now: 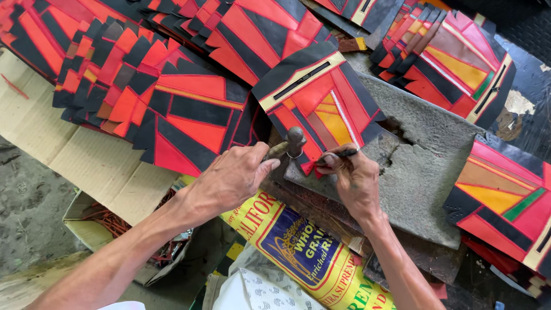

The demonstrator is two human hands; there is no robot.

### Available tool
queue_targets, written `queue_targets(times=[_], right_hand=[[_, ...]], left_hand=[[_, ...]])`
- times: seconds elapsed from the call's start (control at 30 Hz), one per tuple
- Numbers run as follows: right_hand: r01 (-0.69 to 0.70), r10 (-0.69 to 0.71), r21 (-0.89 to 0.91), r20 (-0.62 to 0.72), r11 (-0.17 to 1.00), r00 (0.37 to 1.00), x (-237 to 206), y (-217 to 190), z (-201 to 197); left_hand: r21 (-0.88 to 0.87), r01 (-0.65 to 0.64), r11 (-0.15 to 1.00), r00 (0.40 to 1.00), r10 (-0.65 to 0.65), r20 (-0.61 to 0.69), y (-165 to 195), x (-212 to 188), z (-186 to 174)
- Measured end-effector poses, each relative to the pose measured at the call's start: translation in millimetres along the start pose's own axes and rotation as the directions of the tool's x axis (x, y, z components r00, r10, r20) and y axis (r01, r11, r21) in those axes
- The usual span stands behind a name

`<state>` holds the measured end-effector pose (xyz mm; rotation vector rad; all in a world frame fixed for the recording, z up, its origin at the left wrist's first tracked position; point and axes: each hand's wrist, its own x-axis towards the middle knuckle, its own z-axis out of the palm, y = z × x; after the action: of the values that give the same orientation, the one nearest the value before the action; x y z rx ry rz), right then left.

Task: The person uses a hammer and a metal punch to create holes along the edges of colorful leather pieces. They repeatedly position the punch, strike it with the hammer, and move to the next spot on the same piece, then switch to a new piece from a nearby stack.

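Sack (304,247) cloth, yellow and blue with a printed picture, lies closest, down by the person's lap. Beside it sits a cardboard box (92,227) with red strips inside.

Next come the two hands, near each other but not touching. The left hand (232,178) is closed around a dark metal tool (294,142) with a round knob on top. The right hand (353,178) pinches a thin dark stick, maybe a brush or pen (338,154), and its tip is at the bottom corner of a patchwork piece (321,100).

That piece is red, black, orange and yellow, with a cream band and a dark slot near the top. It lies on a grey stone block (425,172), which has a crack in it. The piece looks flat, thin and light. It would likely bend a bit, like leather, but not flop like cloth. It looks sewn from many small parts, so pulling hard on one part could hurt a seam. A good place to hold it is a plain edge, away from the corner under the stick.

Farther off, many more pieces like it lie in stacks (132,74) on flat cardboard (69,155), and others (453,57) sit at the right.
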<state>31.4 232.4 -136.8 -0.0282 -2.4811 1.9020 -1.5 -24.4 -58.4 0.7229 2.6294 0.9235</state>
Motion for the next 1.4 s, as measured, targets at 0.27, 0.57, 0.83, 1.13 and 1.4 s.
queue_targets(times=[0.27, 0.57, 0.83, 1.13, 1.4], right_hand=[[0.037, -0.037, 0.007, 0.003, 0.999, 0.999, 0, -1, 1], [0.084, -0.084, -0.069, 0.012, 0.994, 0.996, -2, -5, 2], [0.231, -0.234, -0.273, 0.022, 0.934, 0.972, 0, -20, 6], [0.349, -0.357, -0.361, 0.048, 0.865, 0.933, -3, -4, 5], [0.256, -0.282, -0.416, -0.001, 0.872, 0.959, -1, 5, 11]], left_hand=[[-0.014, 0.031, 0.999, 0.999, -0.031, 0.029, 2, 1, -4], [-0.01, 0.03, 0.999, 0.999, -0.03, 0.027, -1, 2, -3], [-0.02, -0.084, 0.996, 0.996, 0.083, -0.015, 15, 8, -16], [-0.237, -0.57, 0.786, 0.798, 0.462, -0.387, 113, -3, -68], [0.071, -0.103, 0.992, 0.994, 0.101, 0.036, 66, 3, -38]])
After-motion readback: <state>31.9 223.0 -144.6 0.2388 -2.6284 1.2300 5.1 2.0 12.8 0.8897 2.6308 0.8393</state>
